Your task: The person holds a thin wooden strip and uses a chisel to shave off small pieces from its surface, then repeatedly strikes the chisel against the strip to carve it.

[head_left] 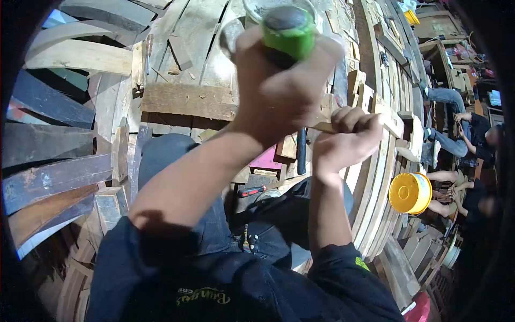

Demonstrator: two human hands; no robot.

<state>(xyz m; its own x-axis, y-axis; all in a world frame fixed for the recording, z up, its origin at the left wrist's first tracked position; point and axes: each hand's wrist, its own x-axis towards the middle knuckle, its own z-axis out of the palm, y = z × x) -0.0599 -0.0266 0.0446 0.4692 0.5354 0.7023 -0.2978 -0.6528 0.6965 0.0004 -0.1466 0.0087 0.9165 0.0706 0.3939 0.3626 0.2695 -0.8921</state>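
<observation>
My left hand (281,91) is raised near the camera, blurred, its fingers closed around a green and black tool with a round end (288,35). I cannot tell what kind of tool it is. Lower and to the right, my right hand (348,139) has its fingers curled over a thin wooden strip (325,127), whose left end sticks out toward my left wrist. A black bar-like handle (301,152) shows just left of my right hand. Beyond my left forearm lies a rough wooden board (185,100). Between my legs is a red and black hand tool (252,191).
A pale bucket (252,6) stands behind my left hand on the plank surface (198,37). Curved wooden pieces (80,56) are stacked at left. Stacked wood strips (370,198) lie at right, beside a yellow bucket (410,193). Other people (456,123) sit at far right.
</observation>
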